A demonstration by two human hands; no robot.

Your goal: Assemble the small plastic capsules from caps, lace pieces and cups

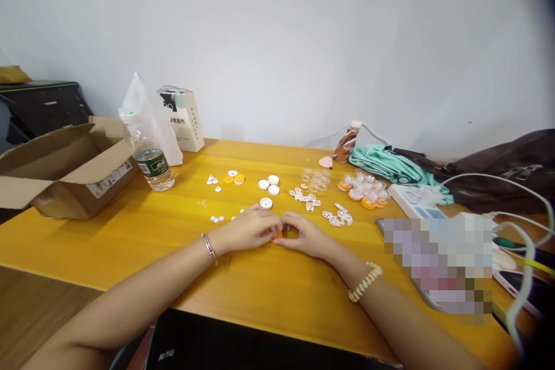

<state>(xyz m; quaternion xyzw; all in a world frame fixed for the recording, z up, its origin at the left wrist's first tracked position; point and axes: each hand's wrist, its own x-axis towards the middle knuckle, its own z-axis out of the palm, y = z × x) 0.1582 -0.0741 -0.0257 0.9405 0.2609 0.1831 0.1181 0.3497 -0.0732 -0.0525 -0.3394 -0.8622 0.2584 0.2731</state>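
Note:
My left hand [249, 228] and my right hand [307, 237] meet over the middle of the table, fingers closed around a small orange round part [277, 236]. Most of that part is hidden by the fingers. Just beyond them lies a white round cup [266, 203], with several similar white cups [273, 180] behind it. White perforated discs [307, 199] lie in a pile past my right hand, and a second pile of them [338, 217] is further right. Small white caps [217, 219] are scattered to the left of my left hand.
Clear rings [318, 179] and capped orange-and-clear pieces [366, 189] sit at the back right. Yellow and white wheels [235, 177] lie back left. A water bottle [152, 162] and open cardboard box [69, 179] stand left; a brown drink bottle [347, 144], cloth [390, 163] and blurred device [433, 266] are right.

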